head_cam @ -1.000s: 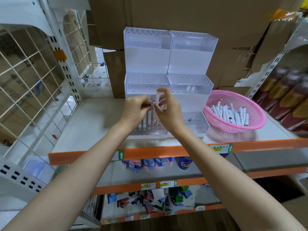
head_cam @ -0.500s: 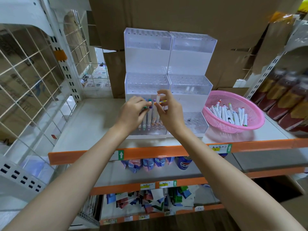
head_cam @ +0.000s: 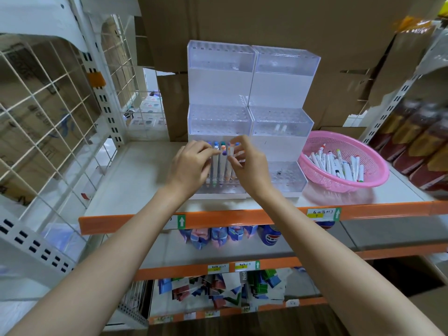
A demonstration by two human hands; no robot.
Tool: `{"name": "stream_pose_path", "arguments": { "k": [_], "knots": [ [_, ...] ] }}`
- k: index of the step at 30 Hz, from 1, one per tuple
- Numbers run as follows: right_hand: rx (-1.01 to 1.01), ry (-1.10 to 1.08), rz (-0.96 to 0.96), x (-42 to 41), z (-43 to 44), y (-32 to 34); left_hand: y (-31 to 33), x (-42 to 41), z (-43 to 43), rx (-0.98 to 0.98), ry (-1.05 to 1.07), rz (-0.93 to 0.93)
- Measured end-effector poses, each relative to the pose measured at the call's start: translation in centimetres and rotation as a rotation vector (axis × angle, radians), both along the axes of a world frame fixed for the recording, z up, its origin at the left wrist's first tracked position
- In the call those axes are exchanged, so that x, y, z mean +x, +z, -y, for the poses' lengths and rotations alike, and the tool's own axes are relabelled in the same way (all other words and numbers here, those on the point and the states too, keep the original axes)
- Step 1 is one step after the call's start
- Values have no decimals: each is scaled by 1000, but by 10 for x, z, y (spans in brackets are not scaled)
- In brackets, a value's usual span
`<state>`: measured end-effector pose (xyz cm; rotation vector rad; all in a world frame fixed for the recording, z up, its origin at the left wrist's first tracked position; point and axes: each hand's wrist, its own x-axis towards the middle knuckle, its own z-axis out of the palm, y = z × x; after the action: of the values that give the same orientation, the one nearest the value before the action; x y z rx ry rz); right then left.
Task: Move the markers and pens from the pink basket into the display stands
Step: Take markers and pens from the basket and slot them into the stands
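Clear plastic, 2 stepped racks side by side on the shelf (head_cam: 135, 170): left stand (head_cam: 219, 122) and right stand (head_cam: 281, 122), 3 tiers each. Roughly 7 markers (head_cam: 219, 166) upright in the left stand's lowest tier, coloured caps up. At that cluster, the left hand (head_cam: 191, 163), fingers curled onto the upper ends, apparently steadying them. Just beside it, the right hand (head_cam: 249, 163), thumb and forefinger pinched on the top of 1 marker (head_cam: 231, 154) standing among the others; judged to be seating it in its hole.

In the right stand's middle tier, 2 pale ends (head_cam: 280, 128), too blurred to name. No markers seen in either top tier.

Right of the stands and apart from both hands, the pink basket (head_cam: 351, 146), with a heap of loose markers (head_cam: 339, 163) lying flat inside, perhaps 15 to 20. Early going, by that count: a small share moved, most left to carry over.

On the orange shelf lip, a yellow tag (head_cam: 317, 214): unreadable handwriting above a 7. Beside it and further left, green arrow tags (head_cam: 181, 221) pointing up. Below, a blue can (head_cam: 269, 235) with a round red, white and blue badge, Pepsi-like, letters illegible. Lower down, a pack (head_cam: 243, 277) with what looks like "Not". Print on the barrels too small to read.
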<state>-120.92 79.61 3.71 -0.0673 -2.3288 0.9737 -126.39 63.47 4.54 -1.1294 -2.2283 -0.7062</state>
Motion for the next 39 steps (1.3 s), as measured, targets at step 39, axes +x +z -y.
{"name": "stream_pose_path", "arguments": {
  "k": [39],
  "knots": [
    [263, -211, 237, 74, -102, 12, 16, 39, -115, -108, -104, -34]
  ]
}}
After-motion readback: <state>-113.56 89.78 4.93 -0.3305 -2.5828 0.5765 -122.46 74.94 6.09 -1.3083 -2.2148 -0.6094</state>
